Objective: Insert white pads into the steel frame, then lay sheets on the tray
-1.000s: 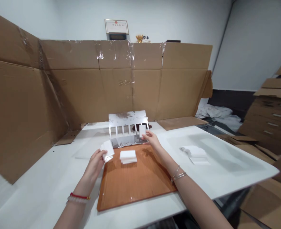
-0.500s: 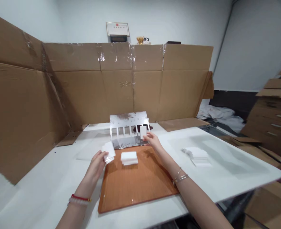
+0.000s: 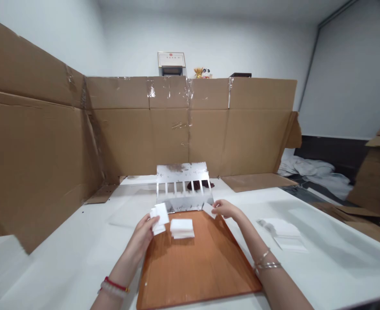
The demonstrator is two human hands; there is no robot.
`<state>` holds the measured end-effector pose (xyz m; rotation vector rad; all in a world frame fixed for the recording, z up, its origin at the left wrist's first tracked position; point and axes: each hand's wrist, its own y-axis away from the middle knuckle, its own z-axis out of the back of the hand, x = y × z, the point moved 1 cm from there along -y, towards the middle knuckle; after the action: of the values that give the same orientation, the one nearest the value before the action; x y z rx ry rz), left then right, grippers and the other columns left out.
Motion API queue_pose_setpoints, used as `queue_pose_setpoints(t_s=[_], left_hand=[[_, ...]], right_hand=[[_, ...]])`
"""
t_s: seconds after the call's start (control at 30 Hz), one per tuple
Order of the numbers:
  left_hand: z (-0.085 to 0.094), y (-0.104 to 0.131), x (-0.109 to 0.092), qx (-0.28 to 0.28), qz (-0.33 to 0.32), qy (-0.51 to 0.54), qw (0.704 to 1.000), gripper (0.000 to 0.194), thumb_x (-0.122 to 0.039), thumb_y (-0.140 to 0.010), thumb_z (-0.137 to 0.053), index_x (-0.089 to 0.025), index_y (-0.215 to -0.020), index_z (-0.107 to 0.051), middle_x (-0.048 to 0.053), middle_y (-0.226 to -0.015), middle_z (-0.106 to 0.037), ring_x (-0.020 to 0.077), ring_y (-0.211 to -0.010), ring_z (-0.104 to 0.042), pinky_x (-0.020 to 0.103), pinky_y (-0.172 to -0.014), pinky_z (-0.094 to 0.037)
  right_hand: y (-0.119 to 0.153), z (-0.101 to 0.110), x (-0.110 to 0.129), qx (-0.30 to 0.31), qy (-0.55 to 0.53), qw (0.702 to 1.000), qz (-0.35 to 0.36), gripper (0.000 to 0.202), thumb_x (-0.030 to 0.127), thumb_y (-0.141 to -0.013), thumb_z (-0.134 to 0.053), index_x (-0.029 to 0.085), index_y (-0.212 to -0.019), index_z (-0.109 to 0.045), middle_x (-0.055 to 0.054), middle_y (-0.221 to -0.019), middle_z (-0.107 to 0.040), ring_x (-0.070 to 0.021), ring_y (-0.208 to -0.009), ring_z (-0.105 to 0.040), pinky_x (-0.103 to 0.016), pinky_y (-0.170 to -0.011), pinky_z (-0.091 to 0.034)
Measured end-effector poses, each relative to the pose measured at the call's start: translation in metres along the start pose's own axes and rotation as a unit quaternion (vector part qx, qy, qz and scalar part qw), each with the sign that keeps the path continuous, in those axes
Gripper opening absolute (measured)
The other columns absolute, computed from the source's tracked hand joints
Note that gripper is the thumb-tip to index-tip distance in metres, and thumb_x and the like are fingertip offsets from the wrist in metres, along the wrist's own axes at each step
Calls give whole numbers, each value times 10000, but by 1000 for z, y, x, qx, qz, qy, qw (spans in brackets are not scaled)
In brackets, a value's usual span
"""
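Several white cards [image 3: 161,214] are fanned in my left hand [image 3: 145,231], its fingers closed on their lower left edge. My right hand [image 3: 226,209] pinches a single white card [image 3: 209,210], tilted above the far right corner of the brown wooden board [image 3: 199,267]. Between the hands, a small stack of white cards [image 3: 181,227] lies on the board. Just behind it leans a silver metal plate [image 3: 181,170] with a row of slots and dark smudges. A dark brown heap [image 3: 194,185] shows through and beside its right-hand slots.
On the white table [image 3: 241,241], a spread pile of white cards [image 3: 283,232] lies to the right. A white block-like stack [image 3: 4,267] sits at the left edge. Tall cardboard walls [image 3: 209,133] enclose the back and left. Cardboard boxes [image 3: 373,181] stand at far right.
My right hand has moved right and down, away from the slotted plate, and its card has gone from upright to tilted. My left hand still holds its cards. The camera view has tipped upward.
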<state>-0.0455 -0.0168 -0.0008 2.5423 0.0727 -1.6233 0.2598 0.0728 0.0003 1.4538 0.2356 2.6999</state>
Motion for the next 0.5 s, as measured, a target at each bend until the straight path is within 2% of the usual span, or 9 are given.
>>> queue_pose_setpoints(t_s=[0.1,0.17,0.23,0.27,0.33,0.37,0.43,0.5], left_hand=[[-5,3,-1,8,-9,13,1000,376,-221,-574,-901,-141,-877,-693,90,-878,-781,209,-775,-720,272,-717,-569],[-7,4,-1,15,-16,20,1000,423,-246,-543,-929,-142,-881,-697,80,-869,-776,205,-772,-713,273,-711,-569],[-8,5,-2,21,-26,27,999,477,-270,-511,-951,-138,-897,-705,73,-863,-769,202,-766,-706,275,-711,-567],[-9,5,-2,22,-32,31,999,496,-276,-499,-958,-137,-905,-708,70,-863,-767,198,-767,-704,272,-716,-565],[-9,5,-1,25,-42,37,998,518,-282,-494,-964,-139,-922,-711,72,-893,-767,196,-797,-706,266,-743,-557],[-9,4,-1,25,-47,40,998,522,-285,-496,-966,-140,-929,-711,76,-913,-768,198,-816,-707,266,-760,-554],[-8,4,0,27,-55,44,997,530,-291,-502,-967,-143,-942,-711,82,-938,-770,202,-830,-709,273,-777,-550],[-7,2,1,29,-64,47,996,524,-292,-502,-970,-146,-934,-712,79,-921,-771,200,-811,-709,275,-767,-546]], right_hand=[[10,18,-1,21,68,997,-43,165,302,-959,-666,141,-924,-650,6,-834,-647,-108,-660,-601,-253,-612,-527],[19,25,0,14,102,993,-54,160,227,-859,-755,137,-800,-636,3,-782,-629,-124,-648,-594,-260,-596,-490],[29,26,3,-12,115,992,-41,205,172,-762,-802,147,-712,-605,-29,-798,-622,-159,-677,-609,-268,-582,-444],[35,22,7,-23,110,993,-22,208,182,-752,-800,155,-710,-598,-49,-831,-623,-178,-705,-620,-270,-578,-425],[46,7,20,-15,80,996,37,184,292,-814,-752,173,-790,-613,-69,-898,-628,-197,-765,-630,-263,-569,-416],[51,-5,28,11,56,996,70,202,366,-853,-711,183,-845,-625,-66,-909,-632,-195,-778,-629,-255,-558,-423],[59,-33,46,99,1,987,128,289,487,-876,-665,201,-916,-646,-46,-902,-647,-182,-774,-629,-240,-533,-460],[62,-63,63,175,-47,971,159,345,537,-849,-684,202,-926,-649,-37,-883,-652,-170,-739,-630,-230,-499,-486]])
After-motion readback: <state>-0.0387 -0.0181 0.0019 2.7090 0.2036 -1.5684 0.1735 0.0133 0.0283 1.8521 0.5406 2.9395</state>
